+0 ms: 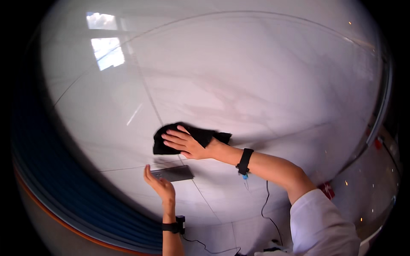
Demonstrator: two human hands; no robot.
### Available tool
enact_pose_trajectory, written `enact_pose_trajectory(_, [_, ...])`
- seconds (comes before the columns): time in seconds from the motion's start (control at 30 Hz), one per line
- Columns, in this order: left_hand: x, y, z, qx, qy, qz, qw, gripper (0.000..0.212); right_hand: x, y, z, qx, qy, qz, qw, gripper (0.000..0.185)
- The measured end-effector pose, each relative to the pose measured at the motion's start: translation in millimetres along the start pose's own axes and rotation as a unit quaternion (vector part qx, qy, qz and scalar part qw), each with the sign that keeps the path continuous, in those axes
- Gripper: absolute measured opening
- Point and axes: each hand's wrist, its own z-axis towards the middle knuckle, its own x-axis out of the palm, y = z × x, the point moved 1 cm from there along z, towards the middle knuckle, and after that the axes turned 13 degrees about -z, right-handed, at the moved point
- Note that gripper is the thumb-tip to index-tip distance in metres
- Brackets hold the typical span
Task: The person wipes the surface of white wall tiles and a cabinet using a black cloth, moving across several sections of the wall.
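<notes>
My right hand (189, 144) lies spread on a black cloth (163, 147), which is pressed against a glossy white tiled surface. One fold of the cloth comes up over the back of the hand near the thumb side, and a loose end sticks out beyond the wrist. Lower left, my left hand (161, 185) is raised with its fingers apart and holds nothing. Just behind its fingers is a dark grey rectangular plate (177, 173) on the tiles; whether the hand touches it cannot be told. Both wrists wear black straps.
A dark blue ribbed band (80, 195) curves along the left and lower left. Black cables (266, 204) hang from the wrist devices. Thin joints cross the tiles. At the right are a curved metal edge (382, 105) and a small red object (326, 190).
</notes>
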Motion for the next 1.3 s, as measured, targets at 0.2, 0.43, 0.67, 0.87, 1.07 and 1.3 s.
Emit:
enact_pose_trajectory(0.2, [10.5, 25.1, -28.3, 0.039, 0.047, 0.023, 0.998, 0.068, 18.2, -5.6, -174.6, -0.006, 0.048, -0.034, 0.998, 0.066])
enact_pose_trajectory(0.43, [87.4, 222.8, -119.0, -0.041, 0.117, 0.069, 0.990, 0.065, 133.3, 44.5, -405.7, 0.170, 0.062, -0.210, 0.961, 0.058])
enact_pose_trajectory(0.67, [121.5, 442.0, -132.5, -0.072, 0.119, 0.178, 0.974, 0.072, 234.7, 55.6, -498.5, 0.589, -0.101, -0.279, 0.751, 0.064])
enact_pose_trajectory(0.87, [142.8, 486.5, -112.9, -0.004, 0.094, 0.110, 0.989, 0.069, 350.6, 114.0, -424.0, 0.711, -0.190, -0.270, 0.620, 0.070])
enact_pose_trajectory(1.07, [106.3, 318.8, -79.3, 0.039, 0.196, 0.091, 0.976, 0.056, 302.3, 136.6, -223.1, 0.651, -0.097, -0.170, 0.733, 0.074])
enact_pose_trajectory(1.3, [50.2, 343.9, -105.0, 0.022, 0.250, -0.080, 0.965, 0.060, 413.3, 287.7, -49.1, 0.312, -0.040, -0.151, 0.937, 0.053])
